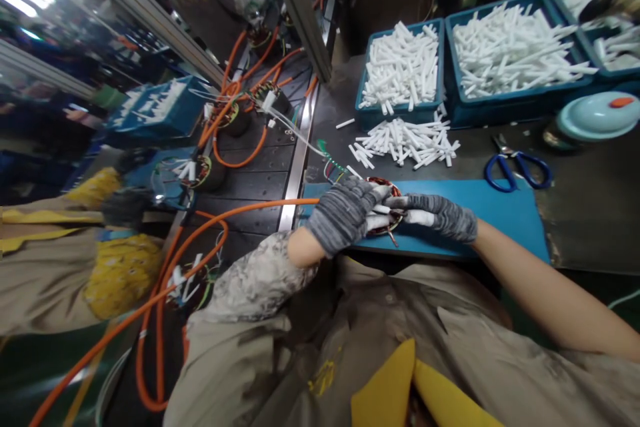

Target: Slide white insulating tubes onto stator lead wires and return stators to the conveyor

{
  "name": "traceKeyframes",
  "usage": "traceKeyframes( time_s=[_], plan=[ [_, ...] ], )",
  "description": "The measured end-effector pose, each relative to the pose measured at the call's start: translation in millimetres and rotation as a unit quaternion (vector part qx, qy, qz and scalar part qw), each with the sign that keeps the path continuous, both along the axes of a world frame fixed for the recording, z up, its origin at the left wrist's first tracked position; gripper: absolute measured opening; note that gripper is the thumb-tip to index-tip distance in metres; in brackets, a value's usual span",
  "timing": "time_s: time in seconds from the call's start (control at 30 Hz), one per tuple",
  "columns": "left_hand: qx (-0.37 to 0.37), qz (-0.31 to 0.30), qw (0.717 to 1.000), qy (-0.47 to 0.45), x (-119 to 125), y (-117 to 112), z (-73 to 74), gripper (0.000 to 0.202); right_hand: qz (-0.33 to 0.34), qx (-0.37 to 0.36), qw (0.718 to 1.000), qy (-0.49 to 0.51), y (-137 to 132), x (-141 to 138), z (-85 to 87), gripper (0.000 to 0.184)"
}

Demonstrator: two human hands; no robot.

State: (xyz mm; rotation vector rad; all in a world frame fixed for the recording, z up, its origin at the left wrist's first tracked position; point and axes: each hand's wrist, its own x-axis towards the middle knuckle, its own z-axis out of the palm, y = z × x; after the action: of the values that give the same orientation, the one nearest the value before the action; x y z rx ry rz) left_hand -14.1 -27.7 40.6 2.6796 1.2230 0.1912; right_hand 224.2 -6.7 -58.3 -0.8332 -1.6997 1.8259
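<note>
Both of my hands wear grey striped gloves with white fingertips. Between them, on a blue mat (505,220), lies a copper-wound motor stator (384,181), mostly covered by my fingers. My left hand (343,213) is closed around its left side. From the right, my right hand (437,213) has its fingers together, pinching at the windings. Something small and white shows between the fingertips, too covered to tell from the glove. Thin coloured lead wires (333,170) run out beyond my left hand, and an orange hose (260,205) reaches up to it.
Blue bins of white tubes (400,67) stand at the back, with a loose pile of tubes (405,141) in front. Blue-handled scissors (517,167) and a light-blue lidded container (597,117) sit right. Leftward, a conveyor (255,177) carries more stators; a co-worker's gloved hand (125,207) is beyond.
</note>
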Motion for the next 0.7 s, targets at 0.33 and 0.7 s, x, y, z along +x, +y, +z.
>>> traceKeyframes(
  time_s=[0.33,0.7],
  plan=[
    [-0.073,-0.011,0.996,0.044,-28.0,19.4,-14.4,0.040,-0.010,0.016,1.000,-0.016,10.3,-13.3,14.9,0.048],
    [-0.188,0.107,0.946,-0.243,-20.2,3.1,-33.5,0.032,-0.089,-0.115,0.989,-0.002,0.6,-37.6,24.9,0.049]
  ],
)
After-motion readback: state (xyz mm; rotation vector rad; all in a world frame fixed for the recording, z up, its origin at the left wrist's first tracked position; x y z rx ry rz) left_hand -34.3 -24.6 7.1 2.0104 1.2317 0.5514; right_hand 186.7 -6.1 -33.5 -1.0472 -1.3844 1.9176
